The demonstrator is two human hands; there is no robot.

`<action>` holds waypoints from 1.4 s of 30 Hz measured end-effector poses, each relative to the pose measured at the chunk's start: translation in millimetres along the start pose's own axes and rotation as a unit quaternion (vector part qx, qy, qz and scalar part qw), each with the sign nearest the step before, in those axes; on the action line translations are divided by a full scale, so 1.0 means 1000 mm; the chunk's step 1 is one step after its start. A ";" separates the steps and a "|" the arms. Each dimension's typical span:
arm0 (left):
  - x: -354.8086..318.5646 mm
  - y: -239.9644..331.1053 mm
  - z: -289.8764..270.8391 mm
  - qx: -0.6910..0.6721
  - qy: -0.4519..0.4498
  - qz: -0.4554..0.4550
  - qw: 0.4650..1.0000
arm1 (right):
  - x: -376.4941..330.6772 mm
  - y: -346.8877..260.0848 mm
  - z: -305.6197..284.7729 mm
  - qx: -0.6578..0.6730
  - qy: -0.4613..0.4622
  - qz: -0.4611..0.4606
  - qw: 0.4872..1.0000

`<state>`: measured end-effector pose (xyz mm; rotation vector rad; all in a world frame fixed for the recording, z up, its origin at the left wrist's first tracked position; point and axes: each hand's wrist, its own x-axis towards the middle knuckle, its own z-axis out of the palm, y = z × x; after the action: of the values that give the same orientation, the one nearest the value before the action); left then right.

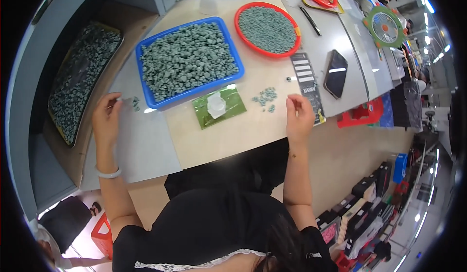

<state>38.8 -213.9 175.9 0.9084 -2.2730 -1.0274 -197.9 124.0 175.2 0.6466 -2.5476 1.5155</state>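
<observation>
My left hand (106,121) is raised at the table's left edge, its fingers bent toward the thumb in a pinch. Anything between those fingertips is too small to make out. A few green stone chips (135,104) lie just to its right. On the right, my right hand (300,119) is also curled, thumb close to the forefinger, and what it may hold cannot be seen. Beside it is a small loose cluster of pale green stones (265,97). Between the hands lies a green packet (220,106) with a crumpled white piece (216,105) on it.
Behind the packet are a blue tray (240,63) of green stone chips and a red round tray (237,25) of finer ones. A dark tray (82,85) of chips stands at left. A phone (335,73), a cutter (310,21) and a white squeeze bottle (208,3) lie around.
</observation>
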 end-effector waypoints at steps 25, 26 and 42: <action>-0.064 0.092 0.084 -0.539 -0.273 -0.112 0.789 | -0.047 -0.086 0.059 0.405 -0.361 0.145 0.828; -0.064 0.091 0.083 -0.538 -0.272 -0.113 0.790 | -0.048 -0.085 0.060 0.405 -0.362 0.145 0.827; -0.063 0.072 0.079 -0.503 -0.331 -0.172 0.779 | -0.056 -0.084 0.073 0.032 -0.166 -0.427 0.888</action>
<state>2.5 -95.4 175.2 0.4849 -1.4972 -2.6842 -103.8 44.1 190.1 1.8510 -1.8951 1.2054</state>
